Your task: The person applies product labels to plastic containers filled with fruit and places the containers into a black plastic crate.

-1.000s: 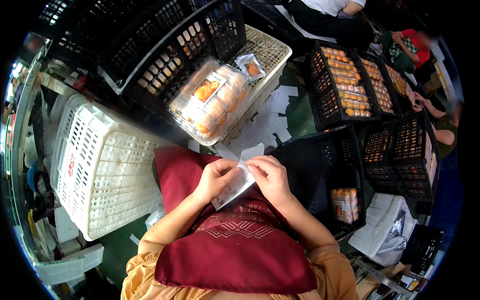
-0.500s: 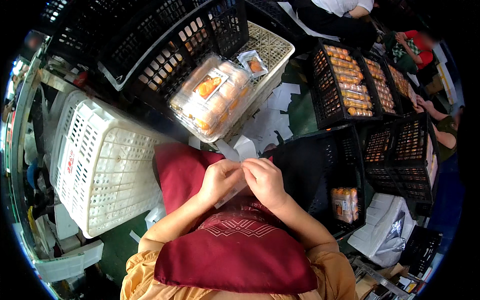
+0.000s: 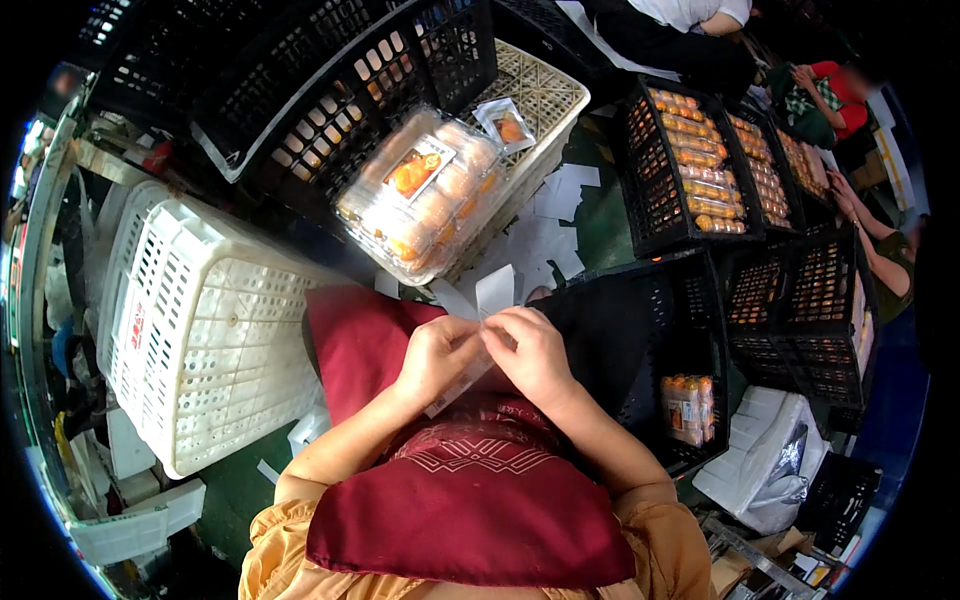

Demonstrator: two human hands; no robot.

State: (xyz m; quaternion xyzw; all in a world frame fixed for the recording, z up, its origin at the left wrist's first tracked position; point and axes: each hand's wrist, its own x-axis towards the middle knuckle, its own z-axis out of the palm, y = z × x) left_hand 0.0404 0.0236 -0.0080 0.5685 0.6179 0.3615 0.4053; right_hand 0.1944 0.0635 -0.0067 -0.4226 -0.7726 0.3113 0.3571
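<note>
In front of my red apron (image 3: 470, 510), both hands pinch a white strip of paper labels. My left hand (image 3: 435, 358) has its thumb and fingertips closed on the strip; my right hand (image 3: 530, 352) meets it fingertip to fingertip. One end of the label strip (image 3: 496, 288) stands up beyond the fingers, and another part hangs below toward the apron. Just past the hands lies a clear plastic pack of round orange fruits (image 3: 455, 190), with a fruit-picture label on top. Beside that pack is a small picture packet (image 3: 506, 126).
An overturned white crate (image 3: 250, 340) stands at my left. Beneath the pack is a cream crate (image 3: 550, 90), with a black crate (image 3: 330, 110) behind. To the right, black crates (image 3: 640, 200) hold fruit packs; a nearer one holds a single pack (image 3: 688, 410). Other people sit beyond.
The upright end of the label strip has swung up and to the right. My right hand has shifted very slightly. A co-worker's arms at far right have moved.
</note>
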